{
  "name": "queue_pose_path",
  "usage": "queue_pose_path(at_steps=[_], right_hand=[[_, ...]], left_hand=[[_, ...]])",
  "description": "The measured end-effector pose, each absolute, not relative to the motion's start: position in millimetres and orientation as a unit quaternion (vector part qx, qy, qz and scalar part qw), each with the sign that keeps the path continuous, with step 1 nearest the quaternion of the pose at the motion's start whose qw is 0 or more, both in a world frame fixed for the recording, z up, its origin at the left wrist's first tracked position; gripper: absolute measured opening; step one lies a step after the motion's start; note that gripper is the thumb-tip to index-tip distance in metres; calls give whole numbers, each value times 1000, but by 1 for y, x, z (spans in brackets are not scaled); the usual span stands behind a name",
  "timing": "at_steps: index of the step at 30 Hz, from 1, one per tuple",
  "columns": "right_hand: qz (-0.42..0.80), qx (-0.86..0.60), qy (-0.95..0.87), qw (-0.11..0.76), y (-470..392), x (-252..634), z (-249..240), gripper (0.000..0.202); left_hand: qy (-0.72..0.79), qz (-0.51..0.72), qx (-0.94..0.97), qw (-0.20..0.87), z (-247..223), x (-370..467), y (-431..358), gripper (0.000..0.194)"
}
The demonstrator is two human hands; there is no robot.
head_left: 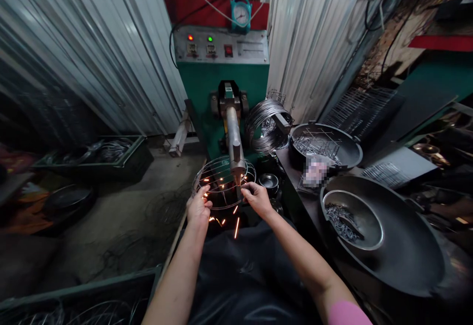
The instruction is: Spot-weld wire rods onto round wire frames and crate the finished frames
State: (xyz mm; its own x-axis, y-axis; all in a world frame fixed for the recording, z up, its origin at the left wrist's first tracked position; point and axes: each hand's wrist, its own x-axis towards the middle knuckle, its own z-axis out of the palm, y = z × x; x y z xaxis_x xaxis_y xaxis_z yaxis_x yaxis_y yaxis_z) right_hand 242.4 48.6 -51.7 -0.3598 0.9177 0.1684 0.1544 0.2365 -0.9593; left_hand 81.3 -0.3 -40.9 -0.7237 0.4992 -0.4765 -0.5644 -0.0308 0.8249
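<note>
The wire rack (223,209) sits at the metal arm (233,130)'s six o'clock end. The left hand (199,210) pinches its rim at eight o'clock; the right hand (257,199) has fingers pressed together at four, on what I cannot tell. Brace steadily, clear of sparks (236,227).

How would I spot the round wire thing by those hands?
Find the green machine before the corrugated metal wall; a grey arm juts from its front. At the arm's tip, between the left hand and right hand, is the round wire frame. Unlike the dense wire coil to the right, it is open, with spaced wires and orange sparks around it.
</note>
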Motion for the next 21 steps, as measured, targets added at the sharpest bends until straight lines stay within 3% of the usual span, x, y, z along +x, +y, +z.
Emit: queue_pose_path(at_steps=[6,8,10,12,14,18,21], right_hand=[[347,-395,-751,399,26,275,-53,16],[331,-390,-806,299,8,292,-66,14],[325,-366,-863,124,-14,303,-84,13],[288,-328,-898,-50,-36,306,-102,18],[228,-296,-914,-158,-54,303,-119,27],[139,-263,-933,-204,-74,295,-137,20],[119,-258,-939,-192,-79,297,-139,21]], left_hand=[[558,706,-9,436,-46,68,-23,33],[540,690,-9,482,-54,58,-35,37],[531,675,-27,512,-66,49,-47,38],[522,670,-45,526,-81,45,-59,33],[513,668,-59,536,-99,44,-70,25],[492,684,-92,530,-136,44,-92,6],[453,726,-88,510,-153,39,-103,6]])
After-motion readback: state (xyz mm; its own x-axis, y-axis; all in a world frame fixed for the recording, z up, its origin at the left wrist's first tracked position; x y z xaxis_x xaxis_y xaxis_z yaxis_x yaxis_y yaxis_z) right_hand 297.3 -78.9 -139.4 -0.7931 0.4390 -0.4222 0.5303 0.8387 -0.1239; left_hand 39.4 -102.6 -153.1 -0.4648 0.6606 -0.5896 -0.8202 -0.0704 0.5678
